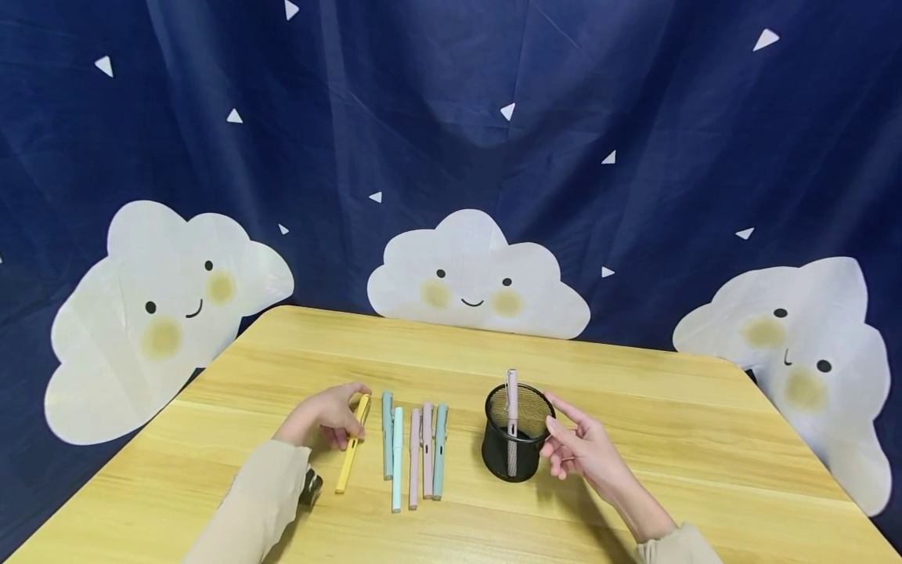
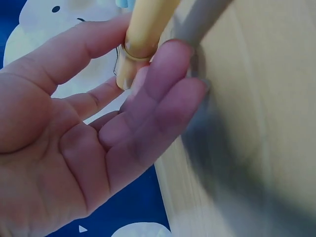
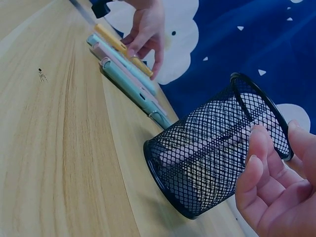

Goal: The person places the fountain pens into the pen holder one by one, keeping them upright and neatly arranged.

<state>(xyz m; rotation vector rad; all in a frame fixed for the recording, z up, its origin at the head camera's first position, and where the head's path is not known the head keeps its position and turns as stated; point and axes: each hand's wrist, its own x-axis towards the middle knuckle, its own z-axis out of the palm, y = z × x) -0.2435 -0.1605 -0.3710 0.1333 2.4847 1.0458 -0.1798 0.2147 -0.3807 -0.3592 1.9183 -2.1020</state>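
yellow pen (image 1: 348,464) pinched in the fingers of the left hand (image 1: 330,410), just left of the other pens (image 1: 413,462); right hand (image 1: 583,453) is at the black mesh cup (image 1: 496,456), can't tell if gripping

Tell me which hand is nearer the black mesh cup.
Right. The right hand is close against the right side of the black mesh cup; the left hand is farther off to its left, pinching the yellow pen.

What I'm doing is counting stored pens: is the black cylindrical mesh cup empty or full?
Neither: one slender pale mauve pen stands inside the black cylindrical mesh cup, its top sticking out, with room around it.
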